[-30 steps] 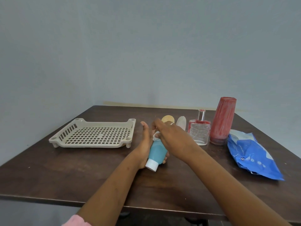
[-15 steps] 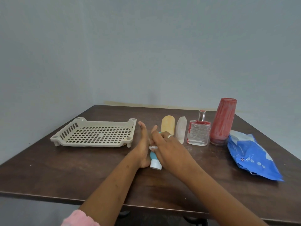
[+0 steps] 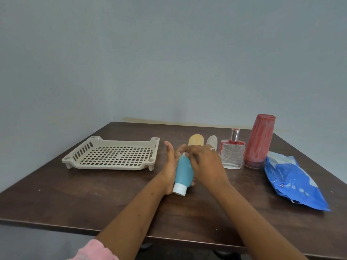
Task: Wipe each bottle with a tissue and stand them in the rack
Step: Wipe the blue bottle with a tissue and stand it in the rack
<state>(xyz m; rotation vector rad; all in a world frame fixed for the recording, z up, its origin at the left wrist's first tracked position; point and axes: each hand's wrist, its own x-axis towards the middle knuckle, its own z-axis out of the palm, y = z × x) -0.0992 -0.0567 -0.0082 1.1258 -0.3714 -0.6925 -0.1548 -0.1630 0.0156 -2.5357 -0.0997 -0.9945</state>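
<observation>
Dark brown wood makes the worktop (image 3: 93, 199), which stands in front of a plain grey-blue wall (image 3: 169, 53). At the bottom edge a pink sleeve (image 3: 93, 250) shows on the left arm.

Nearest to the camera, both hands meet around the blue bottle (image 3: 184, 171). It lies tilted, with its white cap (image 3: 179, 188) pointing toward the person and its narrow end pointing away. The left hand (image 3: 170, 169) supports the bottle from the left side, with the palm against it, the thumb straight up and the fingers under it. The right hand (image 3: 204, 164) is curled over the far end of the bottle and presses a small piece of white tissue (image 3: 183, 154) against it; only a little of the tissue is visible under the fingers.

On the right lies a blue wipes packet (image 3: 293, 181), flat on the worktop. Further away, on the left, the beige rack (image 3: 112, 156) sits with nothing in it. Behind the hands a yellow bottle (image 3: 196, 140) and a whitish bottle (image 3: 212, 142) are partly hidden. Just to their right stands a clear glass perfume bottle (image 3: 232, 152) with a silver top, and beside it the tall red bottle (image 3: 260, 141), upright.
</observation>
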